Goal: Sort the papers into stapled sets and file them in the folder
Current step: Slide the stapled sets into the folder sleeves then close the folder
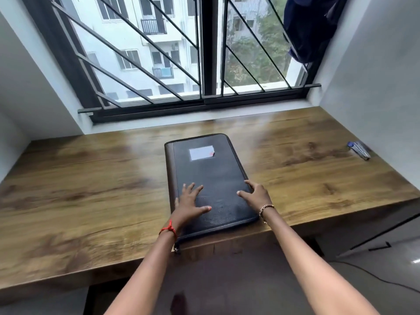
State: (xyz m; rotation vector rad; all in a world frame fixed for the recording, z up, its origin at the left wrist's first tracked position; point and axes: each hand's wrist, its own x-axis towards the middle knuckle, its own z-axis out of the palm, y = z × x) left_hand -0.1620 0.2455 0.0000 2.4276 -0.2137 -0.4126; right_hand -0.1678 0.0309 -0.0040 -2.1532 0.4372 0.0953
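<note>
A black zippered folder (211, 169) with a white label lies closed on the wooden desk (91, 185), its near end at the desk's front edge. My left hand (189, 204) rests flat on its near left part with fingers spread. My right hand (255, 194) lies on the near right part, its fingers reaching the folder's right edge. A stapler (359, 150) in blue and silver lies far right on the desk. No loose papers are in view.
A barred window (204, 64) runs along the desk's far edge. Grey walls close in the desk at left and right. Dark blue cloth (311, 28) hangs at the upper right. A cable (372, 278) trails on the floor at lower right.
</note>
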